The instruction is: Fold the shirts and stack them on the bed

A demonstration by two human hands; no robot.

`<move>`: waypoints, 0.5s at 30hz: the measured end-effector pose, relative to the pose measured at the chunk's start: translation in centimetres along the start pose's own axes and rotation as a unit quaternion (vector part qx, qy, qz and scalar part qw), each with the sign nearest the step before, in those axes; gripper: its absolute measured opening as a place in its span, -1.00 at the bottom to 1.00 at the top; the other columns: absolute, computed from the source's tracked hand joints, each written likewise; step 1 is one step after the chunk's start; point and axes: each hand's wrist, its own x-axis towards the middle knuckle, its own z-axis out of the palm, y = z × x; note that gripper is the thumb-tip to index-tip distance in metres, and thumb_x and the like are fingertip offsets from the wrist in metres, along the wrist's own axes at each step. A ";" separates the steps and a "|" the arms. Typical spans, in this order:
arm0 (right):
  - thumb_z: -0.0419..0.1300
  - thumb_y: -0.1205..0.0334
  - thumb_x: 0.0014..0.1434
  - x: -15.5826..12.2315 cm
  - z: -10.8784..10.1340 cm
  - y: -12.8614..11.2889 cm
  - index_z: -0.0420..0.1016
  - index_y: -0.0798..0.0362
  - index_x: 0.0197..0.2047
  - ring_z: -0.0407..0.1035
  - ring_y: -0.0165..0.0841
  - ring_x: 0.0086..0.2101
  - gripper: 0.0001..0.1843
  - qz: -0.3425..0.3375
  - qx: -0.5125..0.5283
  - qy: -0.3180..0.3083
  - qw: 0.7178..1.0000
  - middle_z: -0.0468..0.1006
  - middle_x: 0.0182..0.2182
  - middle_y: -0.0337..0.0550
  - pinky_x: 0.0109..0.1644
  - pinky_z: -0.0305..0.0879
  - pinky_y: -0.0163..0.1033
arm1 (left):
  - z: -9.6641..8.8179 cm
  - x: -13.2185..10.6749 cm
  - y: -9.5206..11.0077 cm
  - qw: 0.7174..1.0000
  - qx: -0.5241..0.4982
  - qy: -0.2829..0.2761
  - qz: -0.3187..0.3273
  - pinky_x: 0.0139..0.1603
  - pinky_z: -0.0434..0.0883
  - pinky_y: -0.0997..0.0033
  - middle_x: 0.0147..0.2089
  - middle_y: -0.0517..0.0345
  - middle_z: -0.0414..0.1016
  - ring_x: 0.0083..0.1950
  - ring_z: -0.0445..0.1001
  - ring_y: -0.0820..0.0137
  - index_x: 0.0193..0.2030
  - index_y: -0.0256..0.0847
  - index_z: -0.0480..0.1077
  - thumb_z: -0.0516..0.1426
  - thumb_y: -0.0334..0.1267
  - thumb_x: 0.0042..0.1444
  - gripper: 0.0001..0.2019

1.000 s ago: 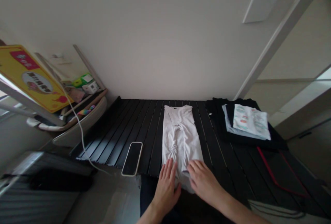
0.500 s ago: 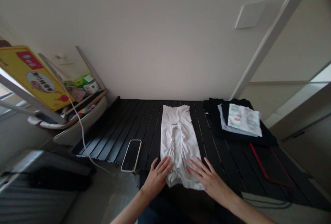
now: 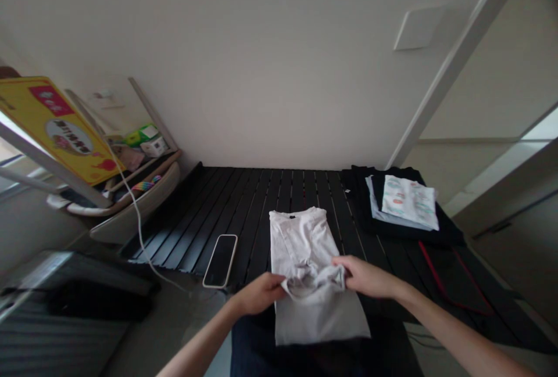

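Lifted since earlier, one white T-shirt (image 3: 300,243), left hand (image 3: 261,294) pinching its fabric, right hand (image 3: 365,277) pinching too

**Bare arms and dark navy, that's the outfit on show!**
Down at 6 o'clock, a dark navy garment (image 3: 253,354) covers the lap, its folds soft and matte in this dim light. Coming in from 7 o'clock, a slim bare left forearm (image 3: 196,339) runs into the left hand (image 3: 259,294). And over at 4 o'clock, the matching bare right forearm (image 3: 462,330) leads to the right hand (image 3: 364,277), long-fingered and unadorned.
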 end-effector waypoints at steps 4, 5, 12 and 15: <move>0.04 0.26 0.07 4.8 -2.5 1.9 0.37 0.07 -0.38 0.35 -0.36 -0.42 -0.89 0.033 -0.053 0.257 0.964 0.44 -0.49 -0.24 -0.34 0.23 -0.33 | -3.8 5.1 -1.4 0.970 -0.021 0.242 -0.024 -0.31 0.28 0.48 -0.41 0.18 0.42 -0.34 0.32 0.41 -0.34 -0.32 0.44 0.00 -0.04 0.20 -0.63; 0.01 0.23 0.12 6.0 -3.0 2.1 0.39 0.07 -0.31 0.38 -0.33 -0.38 -0.83 0.046 -0.062 0.297 0.952 0.48 -0.45 -0.19 -0.31 0.26 -0.31 | -4.7 6.5 -1.6 0.958 -0.022 0.285 -0.022 -0.30 0.29 0.47 -0.39 0.16 0.43 -0.33 0.34 0.40 -0.30 -0.32 0.44 0.00 -0.04 0.20 -0.63; -0.04 0.09 0.25 10.6 0.4 4.2 0.07 0.16 0.33 0.09 0.03 0.21 -0.37 0.141 -0.186 0.411 0.881 0.15 0.26 0.30 0.17 0.09 0.12 | -3.1 12.2 -3.8 0.884 0.140 0.429 -0.122 0.23 0.17 0.11 0.34 -0.07 0.18 0.33 0.14 0.20 0.36 -0.13 0.02 -0.02 -0.29 0.22 -0.44; -0.06 0.00 0.28 10.5 4.3 6.1 0.07 -0.11 0.35 -0.14 0.06 0.31 -0.41 0.192 -0.318 0.351 0.860 -0.03 0.36 0.07 0.25 -0.12 0.24 | 0.8 11.9 -4.9 0.866 0.290 0.381 -0.144 0.33 0.00 -0.01 0.45 0.10 -0.05 0.44 -0.13 0.13 0.36 0.04 0.07 -0.01 -0.24 0.23 -0.46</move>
